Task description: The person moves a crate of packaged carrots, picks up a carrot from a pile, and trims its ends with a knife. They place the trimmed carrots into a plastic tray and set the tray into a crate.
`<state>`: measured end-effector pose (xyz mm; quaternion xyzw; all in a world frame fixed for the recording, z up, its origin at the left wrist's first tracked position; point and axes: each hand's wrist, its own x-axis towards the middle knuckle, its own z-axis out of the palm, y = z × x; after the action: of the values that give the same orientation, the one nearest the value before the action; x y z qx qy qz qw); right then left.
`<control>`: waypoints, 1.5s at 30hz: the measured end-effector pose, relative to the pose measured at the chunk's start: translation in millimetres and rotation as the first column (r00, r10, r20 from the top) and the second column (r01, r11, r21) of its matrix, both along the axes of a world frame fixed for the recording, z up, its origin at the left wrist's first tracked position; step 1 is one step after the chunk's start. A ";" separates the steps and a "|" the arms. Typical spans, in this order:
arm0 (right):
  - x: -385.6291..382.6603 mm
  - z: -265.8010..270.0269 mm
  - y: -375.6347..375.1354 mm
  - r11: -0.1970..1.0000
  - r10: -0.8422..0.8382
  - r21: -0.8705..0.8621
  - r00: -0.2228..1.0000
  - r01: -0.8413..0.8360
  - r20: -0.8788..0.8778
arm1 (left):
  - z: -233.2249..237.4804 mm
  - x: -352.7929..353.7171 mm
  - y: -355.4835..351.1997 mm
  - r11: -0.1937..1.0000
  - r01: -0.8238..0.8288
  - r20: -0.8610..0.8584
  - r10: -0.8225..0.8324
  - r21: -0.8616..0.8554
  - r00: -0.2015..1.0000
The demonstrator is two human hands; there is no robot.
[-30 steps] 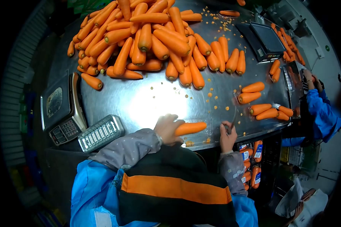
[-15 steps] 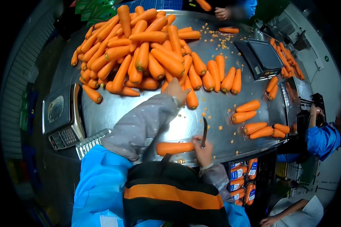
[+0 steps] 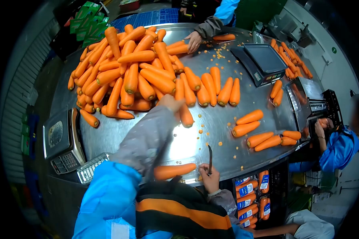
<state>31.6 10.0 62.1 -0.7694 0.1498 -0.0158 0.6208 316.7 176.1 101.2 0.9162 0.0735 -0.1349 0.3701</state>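
Observation:
My left hand point(image 3: 172, 102) reaches to the near edge of a big heap of carrots point(image 3: 125, 75). Its fingers are partly hidden among the carrots, so their grip cannot be made out. Close to that hand, one carrot point(image 3: 186, 116) points toward me. My right hand point(image 3: 210, 177) is closed around a knife point(image 3: 210, 158), its dark curved blade pointing up and away. Left of the right hand, a single carrot point(image 3: 174, 171) lies crosswise at the table's near edge, apparently in a clear tray.
Scales stand left point(image 3: 62, 139) and right point(image 3: 263, 63). Carrots lie grouped at right point(image 3: 247, 123). Below the edge is a crate of packed carrots point(image 3: 247, 199). Across the table, another person's hand point(image 3: 194, 42) touches a carrot; a co-worker in blue point(image 3: 339, 147) is at right.
The view has shifted, so the table sits lower and farther left. The person opposite has brought a hand to the heap. My left hand stays at the heap; my right keeps the knife.

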 end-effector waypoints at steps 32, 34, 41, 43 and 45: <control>51.6 105.1 110.3 0.712 0.623 -0.669 0.631 -0.214 0.462 | 68.0 -239.2 130.9 0.923 0.377 0.529 -0.281 -0.081 0.800; 50.7 105.1 113.2 0.701 0.626 -0.684 0.633 -0.201 0.455 | 70.8 -238.6 131.4 0.921 0.384 0.529 -0.298 -0.059 0.795; 52.2 62.2 92.3 0.670 0.498 -0.726 0.818 -0.153 0.288 | 66.5 -244.8 132.6 0.943 0.319 0.430 -0.249 -0.098 0.868; 56.0 48.8 76.0 0.731 0.409 -0.661 0.884 -0.170 0.226 | 64.7 -240.0 135.5 0.944 0.307 0.415 -0.233 -0.120 0.880; 49.3 45.8 68.3 0.840 0.360 -0.496 0.909 -0.219 0.208 | 63.3 -236.5 137.9 0.946 0.284 0.396 -0.204 -0.154 0.895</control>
<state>80.9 78.3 107.9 -0.8974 -0.0713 -0.0695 0.4297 80.2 313.9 164.5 0.8832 -0.1292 -0.0100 0.4508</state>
